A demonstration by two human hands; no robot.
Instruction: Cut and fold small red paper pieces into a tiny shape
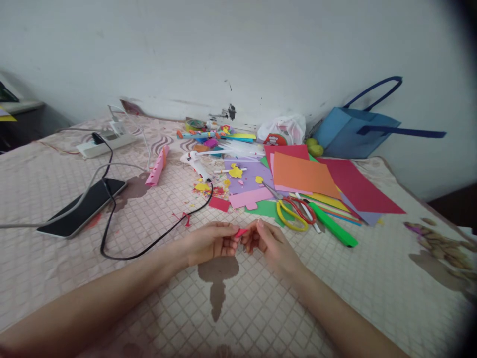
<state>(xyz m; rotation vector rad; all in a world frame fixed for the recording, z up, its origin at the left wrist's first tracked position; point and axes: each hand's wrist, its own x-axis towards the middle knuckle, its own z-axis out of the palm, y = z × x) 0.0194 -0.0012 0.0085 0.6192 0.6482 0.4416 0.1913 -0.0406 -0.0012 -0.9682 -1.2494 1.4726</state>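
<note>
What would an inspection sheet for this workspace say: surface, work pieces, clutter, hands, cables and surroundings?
Surface: patterned cloth, with paper scraps scattered on it.
Work pieces: small red piece, held above the cloth.
Clutter: scissors, glue gun, coloured sheets, all beyond the hands.
Hands: left hand pinches the piece; right hand has fingertips at its other end, grip unclear.
Cables: black cord loops from glue gun to power strip; grey cable crosses a dark device.
Surroundings: marked wall, blue bag.

The person's 2 slim, bare forearms (122, 283) taper toward narrow wrists (183, 252).
</note>
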